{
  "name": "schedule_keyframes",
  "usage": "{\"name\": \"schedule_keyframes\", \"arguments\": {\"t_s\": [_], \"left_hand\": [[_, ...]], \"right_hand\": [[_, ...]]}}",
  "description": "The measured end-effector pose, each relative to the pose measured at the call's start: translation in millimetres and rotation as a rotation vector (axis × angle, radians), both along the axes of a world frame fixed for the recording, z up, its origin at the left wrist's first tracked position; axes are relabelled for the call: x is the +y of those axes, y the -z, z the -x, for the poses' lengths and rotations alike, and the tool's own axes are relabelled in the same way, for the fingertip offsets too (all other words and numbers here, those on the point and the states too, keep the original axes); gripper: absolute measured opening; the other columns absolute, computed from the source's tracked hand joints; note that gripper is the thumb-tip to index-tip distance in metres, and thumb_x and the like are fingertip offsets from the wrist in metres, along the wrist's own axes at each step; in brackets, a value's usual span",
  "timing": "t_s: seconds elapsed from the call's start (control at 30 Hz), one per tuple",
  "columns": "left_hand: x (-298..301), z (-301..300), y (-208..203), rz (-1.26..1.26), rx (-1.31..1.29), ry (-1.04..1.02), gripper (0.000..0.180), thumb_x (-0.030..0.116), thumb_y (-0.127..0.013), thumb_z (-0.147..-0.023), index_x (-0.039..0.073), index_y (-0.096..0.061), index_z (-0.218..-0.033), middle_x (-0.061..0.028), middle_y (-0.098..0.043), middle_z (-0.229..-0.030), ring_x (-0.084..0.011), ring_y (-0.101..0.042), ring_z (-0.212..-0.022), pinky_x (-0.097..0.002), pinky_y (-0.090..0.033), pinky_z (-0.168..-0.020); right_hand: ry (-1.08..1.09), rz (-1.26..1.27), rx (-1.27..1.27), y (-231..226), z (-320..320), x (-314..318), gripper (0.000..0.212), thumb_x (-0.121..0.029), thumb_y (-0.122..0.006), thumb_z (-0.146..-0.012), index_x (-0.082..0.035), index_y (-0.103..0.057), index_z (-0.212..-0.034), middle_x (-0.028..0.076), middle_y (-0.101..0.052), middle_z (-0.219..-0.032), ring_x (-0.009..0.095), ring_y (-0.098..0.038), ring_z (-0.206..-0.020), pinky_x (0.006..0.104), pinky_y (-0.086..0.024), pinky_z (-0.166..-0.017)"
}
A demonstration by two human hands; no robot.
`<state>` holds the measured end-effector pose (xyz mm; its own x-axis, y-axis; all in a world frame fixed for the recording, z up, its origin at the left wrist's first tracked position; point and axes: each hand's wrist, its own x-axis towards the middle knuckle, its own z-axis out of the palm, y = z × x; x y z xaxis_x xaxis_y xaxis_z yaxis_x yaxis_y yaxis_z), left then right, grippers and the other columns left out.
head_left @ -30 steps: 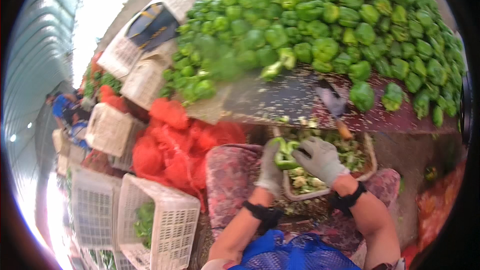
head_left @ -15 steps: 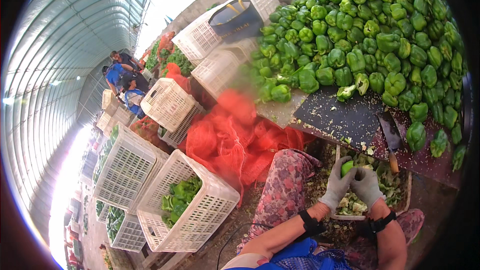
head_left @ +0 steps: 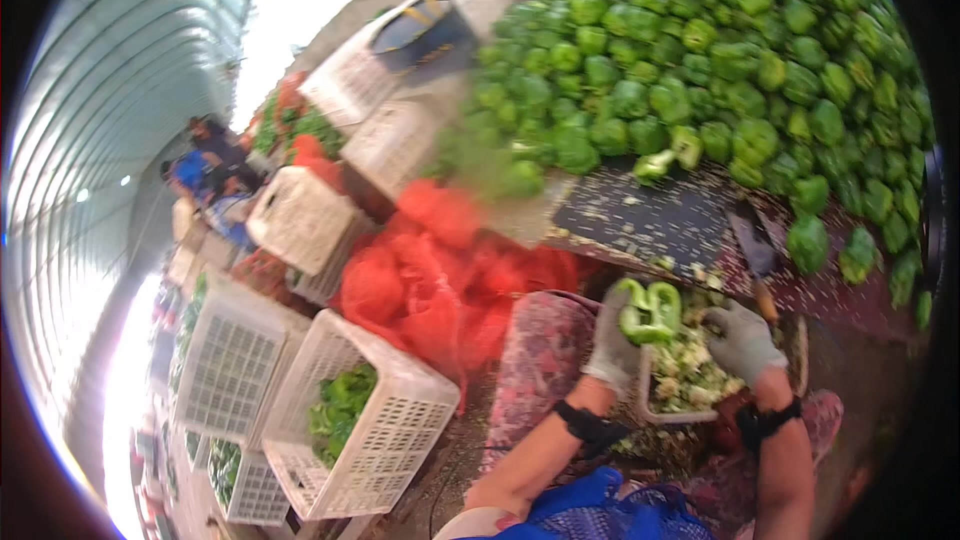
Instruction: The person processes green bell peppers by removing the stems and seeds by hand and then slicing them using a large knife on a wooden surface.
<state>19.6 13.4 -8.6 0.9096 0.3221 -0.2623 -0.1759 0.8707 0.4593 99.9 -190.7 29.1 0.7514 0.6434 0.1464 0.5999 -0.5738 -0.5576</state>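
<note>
In my gloved left hand [head_left: 613,340] is an opened green bell pepper [head_left: 650,312], its pale hollow insides facing up. It is held above the left side of a tray [head_left: 688,417] of pepper scraps [head_left: 690,370]. My right hand [head_left: 742,342], also gloved, is apart from the pepper, over the tray's right side. Its fingers are curled together; blur hides what they hold, if anything. A knife [head_left: 757,250] with a wooden handle lies on the work surface just beyond my right hand. Cut pepper pieces [head_left: 655,166] rest at the far edge of a dark board [head_left: 640,215].
A large heap of green peppers [head_left: 700,60] covers the far right. Red mesh sacks [head_left: 420,290] lie left of my knee. White crates [head_left: 400,430] stand at left, one holding peppers [head_left: 342,405]. A dark bag [head_left: 425,35] sits on a crate; people [head_left: 210,175] are in the background.
My hands have separated: the left went left with the pepper, which now shows opened, and the right drew away from it. The whole view has shifted and blurred.
</note>
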Motion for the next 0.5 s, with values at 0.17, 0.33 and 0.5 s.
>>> {"name": "schedule_keyframes", "arguments": {"t_s": [0.17,0.33,0.5], "left_hand": [[11,14,-28,-0.206,-0.053,-0.089,0.037,0.025,-0.05,-0.095,0.004,-0.052,-0.125,-0.0106,-0.059,-0.117,-0.0255,-0.06,-0.108,-0.0386,-0.05,-0.094],[-3,11,-33,-0.438,-0.063,-0.038,0.038,0.02,-0.047,-0.094,0.002,-0.05,-0.128,-0.0112,-0.057,-0.121,-0.0244,-0.057,-0.11,-0.0367,-0.048,-0.097],[-25,14,-34,-0.998,0.113,0.019,0.041,0.006,-0.055,-0.085,0.001,-0.052,-0.126,-0.0109,-0.055,-0.12,-0.0198,-0.053,-0.109,-0.0324,-0.043,-0.095]], "right_hand": [[0.002,-0.243,0.149,-23,10,27,0.027,-0.028,-0.067,-0.082,-0.009,-0.065,-0.101,0.013,-0.065,-0.094,0.031,-0.064,-0.084,0.0402,-0.051,-0.076],[-0.011,-0.244,0.072,-22,23,40,0.032,-0.033,-0.067,-0.084,-0.01,-0.063,-0.106,0.013,-0.062,-0.096,0.031,-0.063,-0.087,0.0408,-0.05,-0.076],[0.018,-0.171,-0.014,-13,31,43,0.029,-0.036,-0.067,-0.083,-0.009,-0.061,-0.093,0.012,-0.061,-0.085,0.032,-0.063,-0.082,0.0417,-0.049,-0.068]]}}
